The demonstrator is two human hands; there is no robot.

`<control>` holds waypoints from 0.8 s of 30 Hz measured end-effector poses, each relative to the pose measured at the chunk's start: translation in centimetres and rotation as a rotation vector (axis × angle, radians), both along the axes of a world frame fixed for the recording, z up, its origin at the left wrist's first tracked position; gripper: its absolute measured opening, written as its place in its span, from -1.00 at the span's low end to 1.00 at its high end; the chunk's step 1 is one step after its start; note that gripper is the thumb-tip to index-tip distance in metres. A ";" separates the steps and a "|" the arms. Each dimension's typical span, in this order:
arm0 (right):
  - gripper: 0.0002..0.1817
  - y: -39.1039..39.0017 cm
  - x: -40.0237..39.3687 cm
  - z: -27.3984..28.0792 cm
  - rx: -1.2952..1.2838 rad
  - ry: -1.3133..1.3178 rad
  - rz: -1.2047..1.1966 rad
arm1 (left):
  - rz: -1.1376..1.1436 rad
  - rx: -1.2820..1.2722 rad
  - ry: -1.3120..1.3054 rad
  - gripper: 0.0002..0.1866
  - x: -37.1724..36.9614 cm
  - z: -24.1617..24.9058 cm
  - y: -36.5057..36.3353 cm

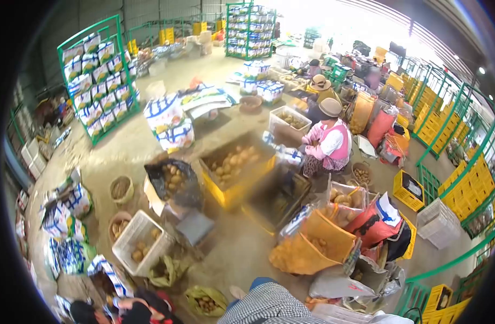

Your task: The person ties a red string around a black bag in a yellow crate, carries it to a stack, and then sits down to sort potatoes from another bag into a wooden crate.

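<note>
Neither of my hands shows in the view. My checked clothing [269, 305] fills the bottom middle, with a bit of blue at its upper edge. Close in front of me, an orange sack [312, 243] gapes with potatoes inside. Farther ahead is a yellow crate [226, 197] full of potatoes, and beside it a dark, blurred crate [274, 208]. A black bag [190, 186] of potatoes stands to the left, behind a grey flat plate [195, 227]. The white crate [130, 254] holds a few potatoes, and a small green sack [207, 302] of potatoes sits near my feet.
A person in a hat and pink vest [333, 146] sits ahead, near a white crate [284, 125] of potatoes. Green racks [96, 81] hold printed packages. Stacked yellow crates [466, 183] and green rails line the right. Other people are partly visible at lower left.
</note>
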State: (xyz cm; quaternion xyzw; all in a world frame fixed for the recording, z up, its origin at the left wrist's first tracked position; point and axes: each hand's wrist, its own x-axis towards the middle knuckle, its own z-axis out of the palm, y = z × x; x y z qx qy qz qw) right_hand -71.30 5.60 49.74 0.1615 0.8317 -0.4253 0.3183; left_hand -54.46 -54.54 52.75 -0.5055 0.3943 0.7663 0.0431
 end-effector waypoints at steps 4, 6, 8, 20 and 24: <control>-0.73 -2.7 -6.8 0.2 0.066 -0.045 0.000 | -0.030 -0.103 0.234 -0.85 -12.2 9.0 -5.2; -0.73 -3.4 -9.4 -0.7 0.126 -0.066 0.024 | -0.030 -0.087 0.330 -0.87 -16.3 11.3 -6.8; -0.73 -3.6 -11.8 -2.2 0.204 -0.083 0.081 | -0.080 -0.142 0.267 -0.83 -20.4 10.9 -8.2; -0.82 -25.7 -45.0 5.4 -0.276 0.534 0.313 | -0.008 -0.324 0.104 -0.84 -15.9 3.5 -13.0; -0.79 -30.5 -40.2 6.3 -0.506 0.290 0.103 | 0.098 -0.386 -0.101 -0.83 -16.5 8.7 -14.1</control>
